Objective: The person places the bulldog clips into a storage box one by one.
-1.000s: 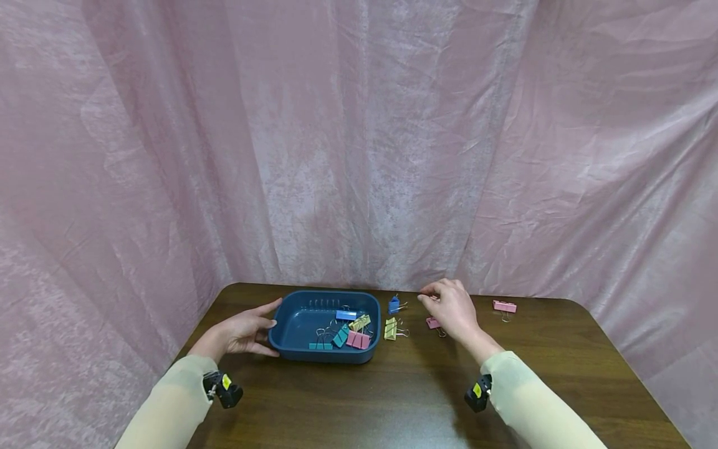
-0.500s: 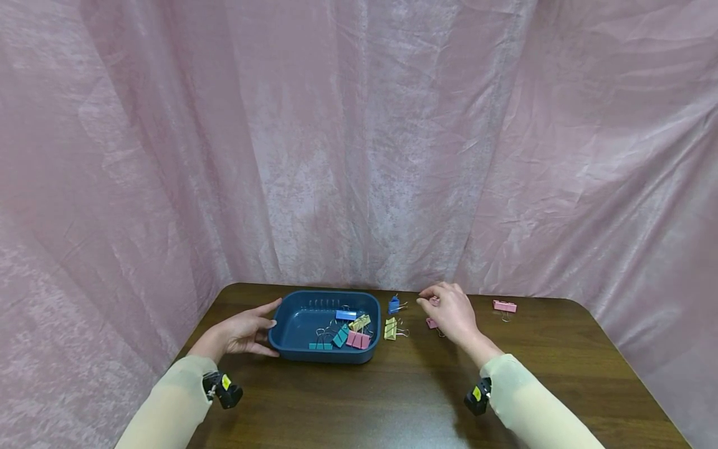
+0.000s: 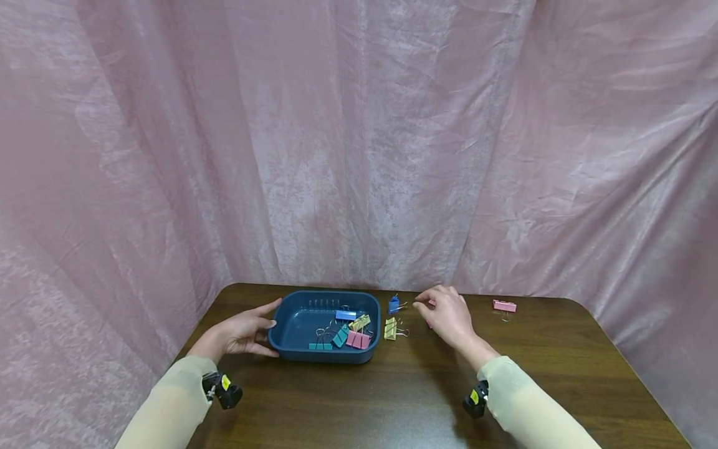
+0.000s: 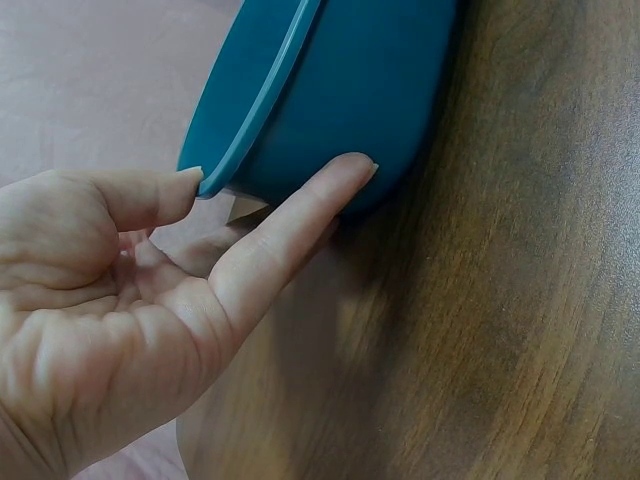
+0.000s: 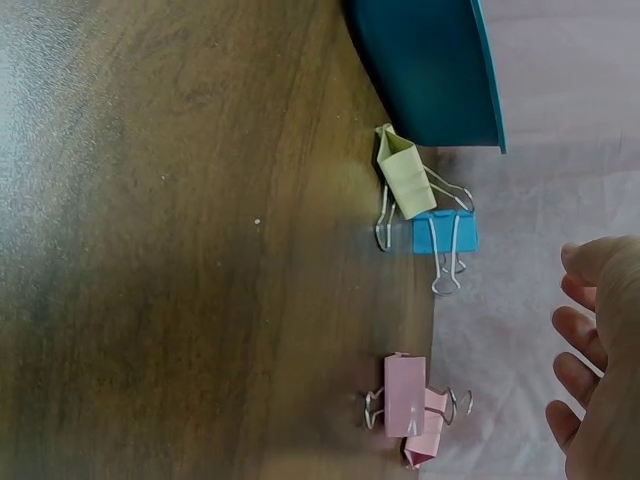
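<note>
My left hand (image 3: 244, 330) is at the left end of a dark blue plastic tray (image 3: 297, 360). In the left wrist view its thumb tip touches the rim, and a straight finger (image 4: 295, 225) lies along the outer wall. My right hand (image 3: 450, 318) hovers above the table with loosely bent fingers and nothing in them. Partly hidden below it are pink binder clips (image 5: 405, 395), overlapping in the right wrist view. Left of that hand are a blue binder clip (image 3: 394, 305) and a yellow binder clip (image 3: 390, 329), close to the tray's right end.
Inside the tray are several binder clips: blue (image 3: 346, 315), yellow (image 3: 360, 322), pink (image 3: 358, 340) and teal (image 3: 320, 346). Another pink binder clip (image 3: 505, 306) lies farther right on the wooden table (image 3: 392, 399). A pink curtain (image 3: 359, 156) hangs behind the table's back edge.
My right hand has shifted slightly left and toward me, covering more of the pink binder clip under it. The left hand and tray have not moved.
</note>
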`<state>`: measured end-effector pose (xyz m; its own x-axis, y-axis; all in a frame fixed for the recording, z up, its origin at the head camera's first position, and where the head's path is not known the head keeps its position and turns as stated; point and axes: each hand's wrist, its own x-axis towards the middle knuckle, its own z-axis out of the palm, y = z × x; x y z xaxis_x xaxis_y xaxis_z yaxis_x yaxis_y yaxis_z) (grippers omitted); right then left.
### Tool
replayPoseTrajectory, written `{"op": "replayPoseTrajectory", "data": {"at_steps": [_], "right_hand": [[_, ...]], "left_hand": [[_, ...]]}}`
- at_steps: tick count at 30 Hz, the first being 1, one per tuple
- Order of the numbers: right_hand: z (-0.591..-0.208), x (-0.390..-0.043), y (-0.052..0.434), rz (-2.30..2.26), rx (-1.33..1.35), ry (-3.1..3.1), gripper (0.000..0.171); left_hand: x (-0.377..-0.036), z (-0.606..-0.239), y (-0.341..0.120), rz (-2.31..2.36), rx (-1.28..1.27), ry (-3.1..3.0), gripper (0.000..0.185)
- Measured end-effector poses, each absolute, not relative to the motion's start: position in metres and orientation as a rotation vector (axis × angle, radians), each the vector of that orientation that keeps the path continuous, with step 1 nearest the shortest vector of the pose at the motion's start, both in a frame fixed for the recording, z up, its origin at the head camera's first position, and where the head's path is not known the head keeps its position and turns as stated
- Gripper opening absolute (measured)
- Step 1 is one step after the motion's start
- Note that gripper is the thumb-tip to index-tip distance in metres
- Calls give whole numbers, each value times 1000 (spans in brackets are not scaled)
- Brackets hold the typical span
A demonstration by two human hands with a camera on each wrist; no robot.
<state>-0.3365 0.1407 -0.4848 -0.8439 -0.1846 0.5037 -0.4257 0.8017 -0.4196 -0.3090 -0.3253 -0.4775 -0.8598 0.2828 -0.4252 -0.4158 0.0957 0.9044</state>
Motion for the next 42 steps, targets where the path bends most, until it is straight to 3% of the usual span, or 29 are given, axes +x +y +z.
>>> {"op": "replayPoseTrajectory", "data": {"at_steps": [42], "right_hand": [[-506, -331, 115, 647, 473, -2654, 15]], "left_hand": [[-310, -477, -326, 1827, -112, 1814, 66]]}}
